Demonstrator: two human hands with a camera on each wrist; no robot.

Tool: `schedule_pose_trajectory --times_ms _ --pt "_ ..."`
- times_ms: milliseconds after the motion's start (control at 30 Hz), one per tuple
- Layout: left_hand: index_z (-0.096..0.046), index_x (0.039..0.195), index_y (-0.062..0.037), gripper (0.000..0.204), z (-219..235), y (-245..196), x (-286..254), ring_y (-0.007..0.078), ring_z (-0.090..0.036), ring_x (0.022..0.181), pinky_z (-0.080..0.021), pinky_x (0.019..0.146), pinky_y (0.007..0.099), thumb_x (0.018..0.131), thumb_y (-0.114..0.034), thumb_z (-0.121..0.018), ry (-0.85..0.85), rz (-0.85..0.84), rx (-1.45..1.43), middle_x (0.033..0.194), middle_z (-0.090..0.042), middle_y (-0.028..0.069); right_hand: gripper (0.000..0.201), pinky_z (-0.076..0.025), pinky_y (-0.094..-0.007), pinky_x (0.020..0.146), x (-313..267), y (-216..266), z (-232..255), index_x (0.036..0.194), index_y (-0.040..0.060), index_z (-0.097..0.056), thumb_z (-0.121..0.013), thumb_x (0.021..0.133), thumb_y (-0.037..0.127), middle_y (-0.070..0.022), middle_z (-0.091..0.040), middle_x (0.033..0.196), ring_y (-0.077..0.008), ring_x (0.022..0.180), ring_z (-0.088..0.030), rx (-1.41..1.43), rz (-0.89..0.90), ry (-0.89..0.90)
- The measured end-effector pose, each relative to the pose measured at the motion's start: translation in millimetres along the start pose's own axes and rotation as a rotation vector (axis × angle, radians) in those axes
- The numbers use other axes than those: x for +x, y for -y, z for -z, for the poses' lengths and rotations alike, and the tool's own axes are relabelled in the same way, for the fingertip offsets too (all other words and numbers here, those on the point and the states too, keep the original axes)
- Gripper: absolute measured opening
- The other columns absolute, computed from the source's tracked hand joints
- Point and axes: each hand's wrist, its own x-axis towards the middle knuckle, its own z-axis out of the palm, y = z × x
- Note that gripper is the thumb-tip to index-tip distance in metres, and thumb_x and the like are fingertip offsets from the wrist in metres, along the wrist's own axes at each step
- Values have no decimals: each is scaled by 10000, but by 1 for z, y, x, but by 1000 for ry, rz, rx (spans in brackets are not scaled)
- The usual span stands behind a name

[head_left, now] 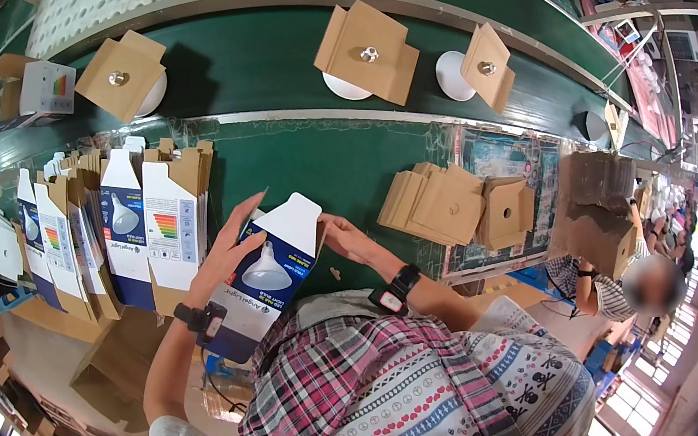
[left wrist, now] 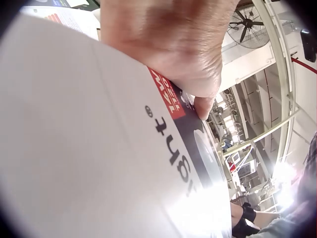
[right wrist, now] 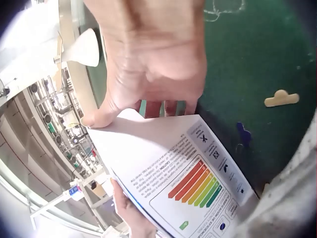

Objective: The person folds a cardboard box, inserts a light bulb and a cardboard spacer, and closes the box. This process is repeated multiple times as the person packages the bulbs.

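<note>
A blue and white light-bulb box, its white end flap standing up, is tilted in front of the person's body. The left hand grips it along the left edge, thumb over the blue face; in the left wrist view that hand lies across the box. At the flap end, the right hand holds the right edge. The right wrist view shows the right hand with its thumb at one corner of the box and its fingers partly hidden behind the edge.
Flat printed cartons stand in rows at left. Folded cardboard inserts lie stacked at right. Beyond, bulbs with cardboard pieces sit on a green belt. Another person is at far right.
</note>
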Motion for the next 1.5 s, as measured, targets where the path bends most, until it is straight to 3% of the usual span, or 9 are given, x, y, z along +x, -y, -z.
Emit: schedule_pose_trajectory --times_ms 333,500,633,733,867,1000,1233,1333,1500 --pt "-264 1429 -78 603 5 -14 15 247 -241 1350 -166 1105 351 909 -282 -490 -367 -81 17 1461 -275 125 388 -411 -277 936 90 66 -23 1243 37 -514 -496 951 293 -14 -585 1165 -104 1032 -543 61 16 129" --pt "-452 1289 14 585 20 -2 28 146 -549 951 -438 830 244 866 -364 -597 -421 64 -119 1072 -586 111 275 -460 -252 754 121 82 -18 1116 46 -613 -550 925 234 18 -636 971 -71 818 -568 2 -58 165" --pt "-478 1200 138 628 14 22 30 101 -559 854 -450 715 200 848 -360 -630 -534 151 -143 993 -607 107 347 -463 -251 745 115 67 -6 1197 16 -559 -611 876 137 -10 -629 1016 -86 865 -570 -45 -100 127" --pt "-477 1191 148 624 20 26 34 100 -560 833 -448 695 195 841 -343 -638 -409 229 -464 986 -608 102 417 -462 -246 749 111 70 -31 1247 2 -509 -602 845 58 -42 -609 1074 -109 897 -569 -321 -186 -39" --pt "-517 1226 24 462 20 14 34 129 -539 978 -409 872 242 855 -248 -560 -411 167 -320 1078 -590 102 394 -467 -264 754 112 56 -29 1195 -5 -505 -593 817 56 -63 -602 1023 -154 889 -572 -556 121 -32" --pt "-612 1142 -31 344 12 -4 38 239 -453 1204 -300 1025 313 857 -195 -510 -485 -118 -183 1166 -580 157 356 -441 -301 846 69 72 -53 1190 41 -507 -574 873 188 -126 -512 1098 -194 1009 -511 -695 407 -446" --pt "-680 881 23 274 21 17 33 265 -457 1221 -358 985 350 894 -197 -516 -372 -36 -42 1026 -652 134 510 -379 -368 953 55 74 -70 1129 11 -581 -612 828 422 -146 -505 1198 -291 1118 -462 -1141 241 -149" --pt "-672 820 39 294 18 16 36 238 -562 1059 -418 886 314 883 -208 -526 -401 19 -123 905 -659 129 525 -353 -389 966 55 71 -66 1084 8 -612 -596 823 463 -143 -567 1140 -285 1106 -477 -1209 204 -129" --pt "-639 730 62 334 17 3 35 149 -510 714 -398 662 290 876 -222 -541 -422 123 64 717 -582 97 495 -357 -391 934 49 68 -71 1011 14 -649 -619 798 460 -113 -638 1001 -265 1027 -502 -1201 193 -149"
